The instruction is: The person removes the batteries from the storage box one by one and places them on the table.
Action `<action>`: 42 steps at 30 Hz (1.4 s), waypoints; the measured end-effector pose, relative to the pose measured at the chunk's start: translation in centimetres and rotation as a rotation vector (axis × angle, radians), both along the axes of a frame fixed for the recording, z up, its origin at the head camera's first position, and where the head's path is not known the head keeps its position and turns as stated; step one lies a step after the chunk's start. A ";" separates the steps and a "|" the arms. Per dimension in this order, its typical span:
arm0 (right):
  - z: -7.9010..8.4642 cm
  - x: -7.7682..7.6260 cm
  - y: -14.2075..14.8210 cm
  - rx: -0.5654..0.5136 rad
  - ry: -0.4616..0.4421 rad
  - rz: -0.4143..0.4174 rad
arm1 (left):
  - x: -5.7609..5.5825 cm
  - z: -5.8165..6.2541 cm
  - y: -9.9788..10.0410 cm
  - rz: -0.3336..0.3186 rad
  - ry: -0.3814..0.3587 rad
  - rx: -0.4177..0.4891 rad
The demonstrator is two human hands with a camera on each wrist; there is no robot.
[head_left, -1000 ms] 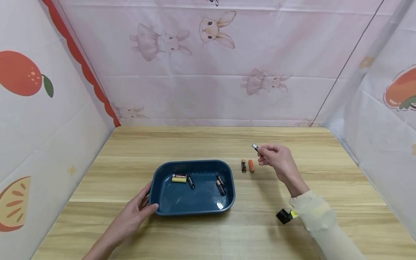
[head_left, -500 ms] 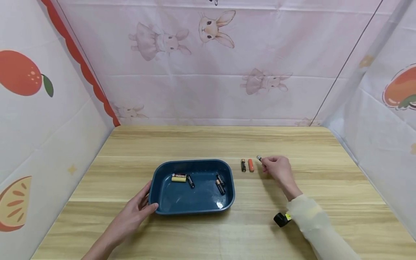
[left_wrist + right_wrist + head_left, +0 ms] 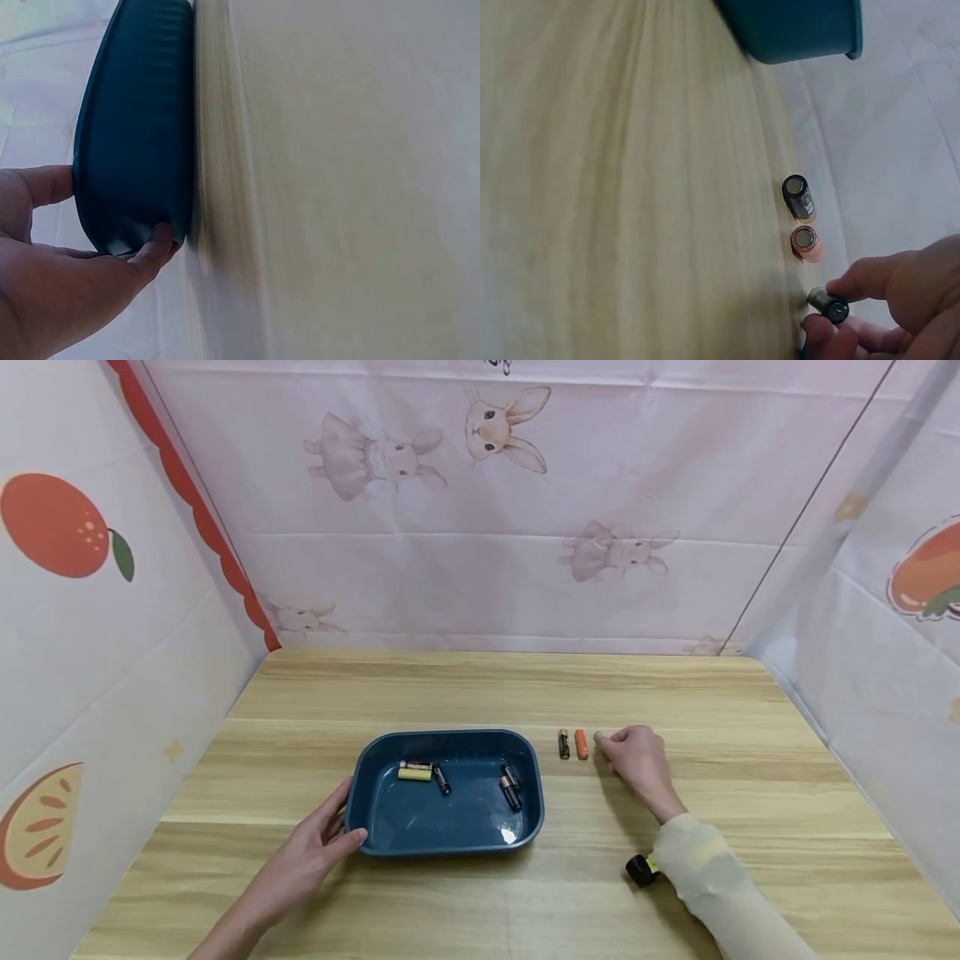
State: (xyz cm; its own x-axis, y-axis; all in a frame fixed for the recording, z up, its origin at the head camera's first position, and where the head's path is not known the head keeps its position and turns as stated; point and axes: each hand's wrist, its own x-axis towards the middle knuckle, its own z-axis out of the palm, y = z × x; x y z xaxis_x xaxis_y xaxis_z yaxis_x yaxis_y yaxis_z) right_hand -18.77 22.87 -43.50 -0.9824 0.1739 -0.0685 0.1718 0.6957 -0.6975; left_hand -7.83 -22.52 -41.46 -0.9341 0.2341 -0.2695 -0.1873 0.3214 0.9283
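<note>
With thumb at the rim and fingers against the outer wall, my left hand (image 3: 303, 852) holds the left end of a dark blue plastic bin (image 3: 450, 850). The left wrist view also shows that grip on the bin (image 3: 135, 112). Inside it lie several batteries, among them a yellow one (image 3: 415, 774) and a black and copper one (image 3: 510, 794). My right hand (image 3: 637, 762) pinches a dark battery (image 3: 829, 305) low over the table. Just left of it, an orange battery (image 3: 581, 744) and a black and copper battery (image 3: 564, 744) lie side by side, apart from each other.
The wooden table (image 3: 450, 910) reaches back to a pink cloth wall (image 3: 450, 585) with printed rabbits. White printed cloth hangs at both sides. A small black object (image 3: 641, 871) shows by the right cuff, apparently attached at the wrist.
My right hand has moved down toward the table with the battery, bringing it beside the orange one. The left hand and the bin have stayed put.
</note>
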 end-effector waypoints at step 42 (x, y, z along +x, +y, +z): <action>0.0 -0.5 -0.3 0.129 -0.063 0.027 | -0.1 0.2 0.0 0.002 -0.011 -0.010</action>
State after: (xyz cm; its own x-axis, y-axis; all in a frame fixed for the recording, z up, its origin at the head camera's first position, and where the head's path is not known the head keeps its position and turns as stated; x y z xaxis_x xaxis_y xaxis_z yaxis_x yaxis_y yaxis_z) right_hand -19.26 22.61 -43.50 -0.9814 0.1585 -0.1088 0.1920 0.7839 -0.5904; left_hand -7.93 -22.48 -41.28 -0.9315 0.2296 -0.2821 -0.1981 0.3302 0.9229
